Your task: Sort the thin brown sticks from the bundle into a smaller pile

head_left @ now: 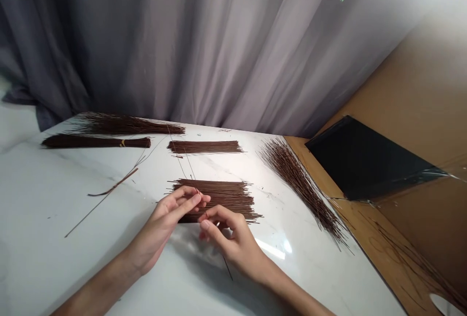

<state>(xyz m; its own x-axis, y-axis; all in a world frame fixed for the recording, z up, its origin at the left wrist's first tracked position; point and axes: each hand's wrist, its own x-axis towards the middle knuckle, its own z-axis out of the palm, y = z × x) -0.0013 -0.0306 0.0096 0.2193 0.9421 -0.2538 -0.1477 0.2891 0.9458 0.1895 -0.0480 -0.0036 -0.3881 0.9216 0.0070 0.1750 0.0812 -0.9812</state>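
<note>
My left hand [178,210] is over the left part of a wide layer of thin brown sticks [226,197], its thumb and index finger pinched together on a thin dark strand that shows just above the fingertips. Close by on the right, my right hand [226,231] has its thumb and fingers curled together near the layer's lower edge. A thin dark stick [227,267] pokes out below this hand; its upper end is hidden behind the fingers. The two hands are slightly apart.
Behind the layer lies a smaller stick bundle [205,147]. A tied bundle [97,142] and a loose one [127,124] are at the back left, above crossed loose strands [113,187]. Another bundle [306,187] slants along the right table edge, beside cardboard [419,112]. A grey curtain [204,43] hangs behind.
</note>
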